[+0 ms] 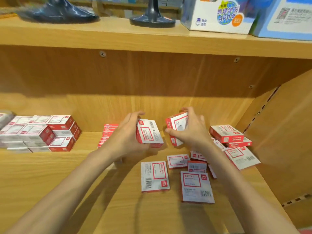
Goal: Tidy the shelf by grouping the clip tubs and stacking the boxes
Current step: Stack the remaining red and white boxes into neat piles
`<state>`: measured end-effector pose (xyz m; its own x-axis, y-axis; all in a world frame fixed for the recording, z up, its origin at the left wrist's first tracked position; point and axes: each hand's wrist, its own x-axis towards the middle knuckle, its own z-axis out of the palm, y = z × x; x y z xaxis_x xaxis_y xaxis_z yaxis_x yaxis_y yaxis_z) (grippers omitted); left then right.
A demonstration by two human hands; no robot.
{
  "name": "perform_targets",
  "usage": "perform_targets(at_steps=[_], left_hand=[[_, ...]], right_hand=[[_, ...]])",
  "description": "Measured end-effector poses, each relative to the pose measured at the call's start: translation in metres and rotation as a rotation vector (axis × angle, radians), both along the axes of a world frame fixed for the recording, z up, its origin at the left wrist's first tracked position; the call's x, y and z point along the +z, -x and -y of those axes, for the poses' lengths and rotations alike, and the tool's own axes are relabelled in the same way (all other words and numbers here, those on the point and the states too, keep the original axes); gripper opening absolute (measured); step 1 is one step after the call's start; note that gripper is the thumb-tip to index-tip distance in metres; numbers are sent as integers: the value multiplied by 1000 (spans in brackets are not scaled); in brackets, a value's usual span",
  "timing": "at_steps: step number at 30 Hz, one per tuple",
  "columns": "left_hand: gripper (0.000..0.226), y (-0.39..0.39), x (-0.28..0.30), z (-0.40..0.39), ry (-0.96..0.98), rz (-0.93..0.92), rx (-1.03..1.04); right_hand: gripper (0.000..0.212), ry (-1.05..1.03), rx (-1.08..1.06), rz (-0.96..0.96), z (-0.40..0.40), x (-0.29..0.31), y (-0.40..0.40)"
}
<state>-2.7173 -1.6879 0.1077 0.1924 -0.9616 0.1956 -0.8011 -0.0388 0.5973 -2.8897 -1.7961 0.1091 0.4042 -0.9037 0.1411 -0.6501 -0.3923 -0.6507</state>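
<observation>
My left hand [125,135] grips a red-and-white staple box [149,132], lifted above the wooden shelf [50,174]. Just to its right, my right hand [190,130] grips a second box [176,123] that is tilted on edge. Several loose boxes lie scattered below and to the right, among them one flat box [155,176] and another [196,187] nearer me. A small pile [227,133] leans by the right wall. A neat stack of boxes [108,135] stands behind my left wrist. No clip tubs are visible.
A larger block of stacked boxes [38,132] fills the shelf's left side. The right side panel [278,141] closes the bay. On the upper shelf [118,38] stand two dark stand bases [152,19] and printed cartons [222,14].
</observation>
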Motion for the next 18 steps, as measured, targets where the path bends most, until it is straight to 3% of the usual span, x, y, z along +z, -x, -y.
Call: perform_targets(at_steps=[3,8,12,14,16,18], left_hand=[[105,-18,-5,-14,16,39,62],[94,-36,-13,-31,5,36,-1],[91,-45,-18,-34,2,-6,-64],[88,-49,-20,-32,12,-9,-107],[84,-49,-20,-28,23,-16,-162],[81,-43,-17,-22,34,-3,-235]], right_hand=[[86,-52,-49,83,-6,-19,-32],[85,-7,-141,150,-18,-54,-65],[84,-28,-67,247,-17,-59,-56],[67,-28,-39,252,-14,-54,-43],[36,32,-10,222,-14,-45,-32],[26,41,55,183,-15,-39,-25]])
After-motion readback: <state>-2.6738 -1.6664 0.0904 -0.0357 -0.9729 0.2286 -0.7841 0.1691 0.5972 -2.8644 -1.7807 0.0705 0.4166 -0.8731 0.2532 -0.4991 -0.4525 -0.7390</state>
